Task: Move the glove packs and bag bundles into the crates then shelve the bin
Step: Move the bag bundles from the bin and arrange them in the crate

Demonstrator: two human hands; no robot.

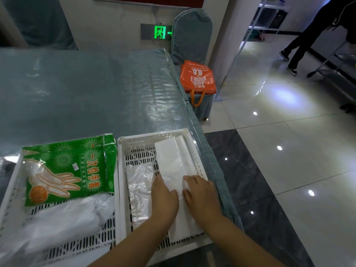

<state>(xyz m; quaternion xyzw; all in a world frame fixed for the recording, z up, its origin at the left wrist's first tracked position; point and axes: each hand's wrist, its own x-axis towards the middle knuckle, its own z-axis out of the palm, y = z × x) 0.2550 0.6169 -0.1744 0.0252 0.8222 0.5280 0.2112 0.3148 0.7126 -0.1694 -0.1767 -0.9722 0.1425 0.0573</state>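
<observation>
Two white perforated crates stand side by side at the near edge of the table. The left crate point(11, 191) holds green glove packs point(67, 170) and loose clear plastic. The right crate point(121, 182) holds a long white bag bundle point(171, 160) and a clear bag bundle point(139, 189) to its left. My left hand point(163, 199) and my right hand point(200, 197) both lie palm down on the white bundle inside the right crate, pressing its near half. The fingers rest flat and are not curled round it.
The table point(86, 89) has a blue cloth under clear plastic; its right edge runs just beside the right crate. A covered chair with an orange bag point(198, 78) stands behind the table's corner. A person point(312, 39) walks on the glossy tiled floor at the far right.
</observation>
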